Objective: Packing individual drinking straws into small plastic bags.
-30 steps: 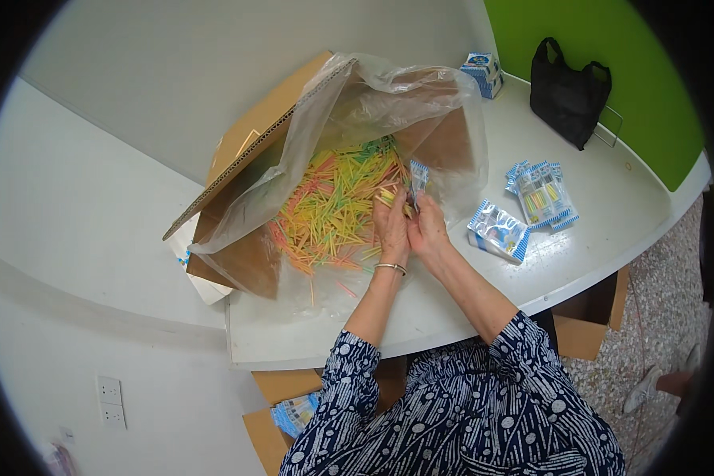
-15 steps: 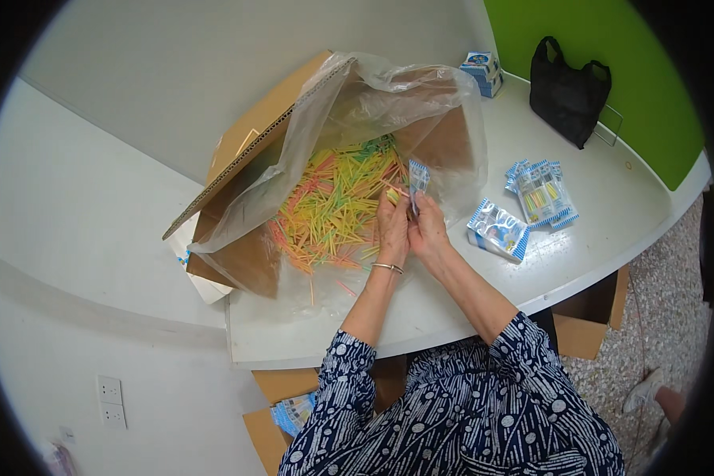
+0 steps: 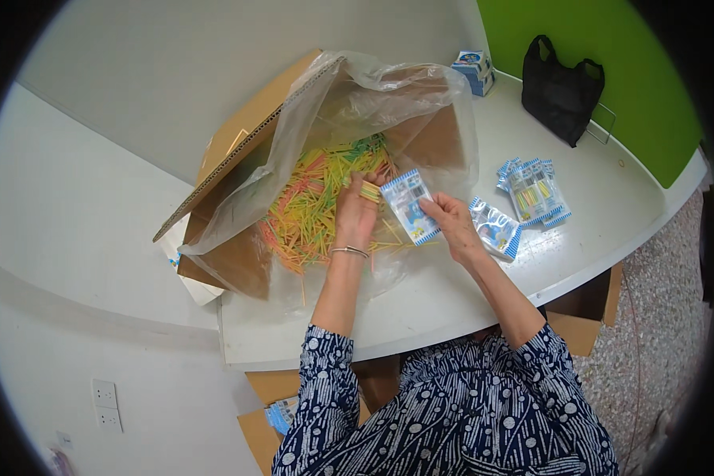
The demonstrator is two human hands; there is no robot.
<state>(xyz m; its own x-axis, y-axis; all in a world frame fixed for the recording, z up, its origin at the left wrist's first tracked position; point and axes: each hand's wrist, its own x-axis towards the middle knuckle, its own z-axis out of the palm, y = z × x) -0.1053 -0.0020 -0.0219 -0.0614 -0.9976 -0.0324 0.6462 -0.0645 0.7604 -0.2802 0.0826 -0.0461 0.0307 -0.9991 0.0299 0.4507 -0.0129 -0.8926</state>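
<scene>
Glossy plastic packet (image 3: 409,209) — matt cardboard box (image 3: 270,109) — bangle (image 3: 351,251), probably metal.

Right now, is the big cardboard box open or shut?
The box is open: coloured sticks lie in plain view within its clear plastic liner.

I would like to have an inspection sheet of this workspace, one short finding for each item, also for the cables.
Surface: white table, glossy.
Job's things: open carton with clear plastic liner; pile of coloured sticks in it; several blue-and-white packets lying on the table, at right.
Clutter: black bag and small blue-and-white boxes at the back.
Grips: left hand holds a few sticks; right hand pinches one packet.
Cables: no certain one; thin reddish line on the floor, cannot tell what.
Surroundings: green wall panel, wall sockets, speckled floor.
</scene>
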